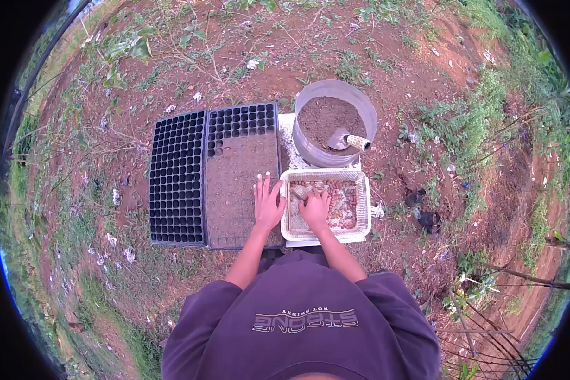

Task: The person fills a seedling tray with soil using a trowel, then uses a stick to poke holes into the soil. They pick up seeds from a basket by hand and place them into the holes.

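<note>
My left hand (269,201) lies with its fingers stretched out over the right edge of a soil-filled seedling tray (240,183), beside the rim of a shallow white tray. My right hand (316,210) is down inside that white tray (363,206), its fingers bent towards the bottom. Small reddish-brown pieces, perhaps seeds, and pale patches cover the tray's floor. Near my right thumb is a thin dark shape, too small to make out. What the fingertips hold, if anything, is hidden.
An unfilled black seedling tray (177,177) stands on the left. Beyond the white tray, a round grey tub (307,149) contains soil and a trowel (356,142). Weeds, litter and dark objects (429,220) lie on the ground; dry branches (487,335) are at lower right.
</note>
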Demonstrator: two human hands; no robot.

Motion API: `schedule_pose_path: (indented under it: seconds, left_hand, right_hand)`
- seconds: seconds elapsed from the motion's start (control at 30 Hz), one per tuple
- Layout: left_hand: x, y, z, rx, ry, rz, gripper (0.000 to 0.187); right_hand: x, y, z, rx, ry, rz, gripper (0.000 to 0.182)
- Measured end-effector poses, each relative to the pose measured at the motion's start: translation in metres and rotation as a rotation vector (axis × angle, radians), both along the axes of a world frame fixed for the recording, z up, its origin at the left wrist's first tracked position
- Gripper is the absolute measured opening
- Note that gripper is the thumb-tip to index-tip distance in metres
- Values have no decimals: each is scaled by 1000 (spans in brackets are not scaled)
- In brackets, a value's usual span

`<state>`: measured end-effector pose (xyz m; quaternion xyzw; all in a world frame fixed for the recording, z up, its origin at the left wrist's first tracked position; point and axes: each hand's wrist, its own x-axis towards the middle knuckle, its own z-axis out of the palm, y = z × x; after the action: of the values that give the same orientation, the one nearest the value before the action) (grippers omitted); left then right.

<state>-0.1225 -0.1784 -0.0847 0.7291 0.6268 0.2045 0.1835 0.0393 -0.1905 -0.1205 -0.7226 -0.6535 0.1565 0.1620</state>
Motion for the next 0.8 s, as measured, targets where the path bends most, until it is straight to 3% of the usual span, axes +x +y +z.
schedule_pose_path:
  seconds: [0.07, 0.13, 0.4, 0.63, 0.77, 0.8]
  left_hand:
    - [-2, 2, 2, -16, -19, -16, 44]
    - [-5, 4, 4, -22, -40, -24, 43]
    - [-48, 17, -3, 20, -116, 37, 27]
    - [-117, 35, -8, 112, -128, 101, 12]
    - [-152, 51, -6, 128, -123, 165, 14]
    - [-160, 56, -8, 133, -120, 165, 26]
  right_hand:
    - [-2, 0, 2, -41, 36, -33, 24]
    - [-6, -1, 4, 274, 187, -127, 19]
    - [-38, 26, 36, 567, 218, -68, 21]
    - [-88, 61, 52, 602, 264, 14, 16]
    - [-116, 81, 56, 567, 241, 96, 15]
    - [-122, 86, 53, 532, 235, 129, 14]
